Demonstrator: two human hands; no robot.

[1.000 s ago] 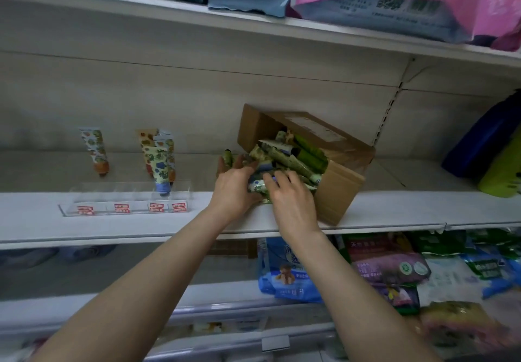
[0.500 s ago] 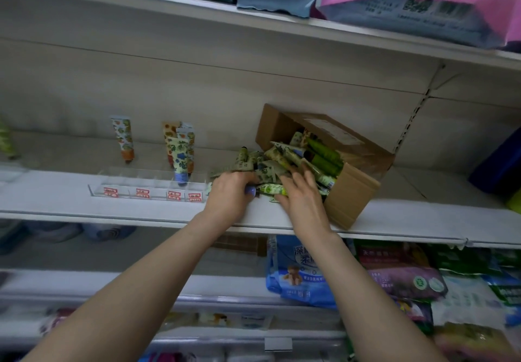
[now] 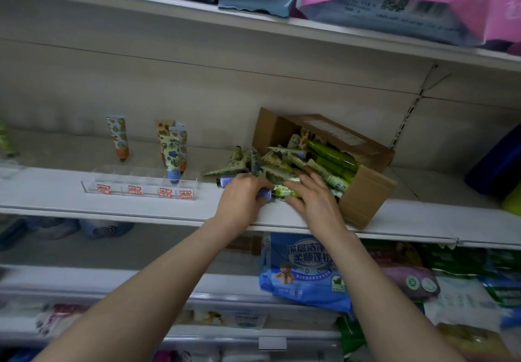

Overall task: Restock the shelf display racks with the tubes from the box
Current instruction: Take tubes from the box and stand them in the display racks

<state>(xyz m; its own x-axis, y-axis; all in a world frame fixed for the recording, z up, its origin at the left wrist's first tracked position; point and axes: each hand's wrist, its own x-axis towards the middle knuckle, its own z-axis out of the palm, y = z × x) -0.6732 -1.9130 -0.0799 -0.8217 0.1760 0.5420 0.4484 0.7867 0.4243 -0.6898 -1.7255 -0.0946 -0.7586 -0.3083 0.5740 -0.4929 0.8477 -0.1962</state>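
Gathering tubes spilled from the box, my left hand grips a blue-capped one, my right hand lies flat on the pile; I should align caps before racking.

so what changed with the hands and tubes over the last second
Both hands raked tubes out of the box leftwards onto the shelf. The left hand now grips a purple-capped tube; the right hand rests on the tubes. Box, rack and its standing tubes stayed put.
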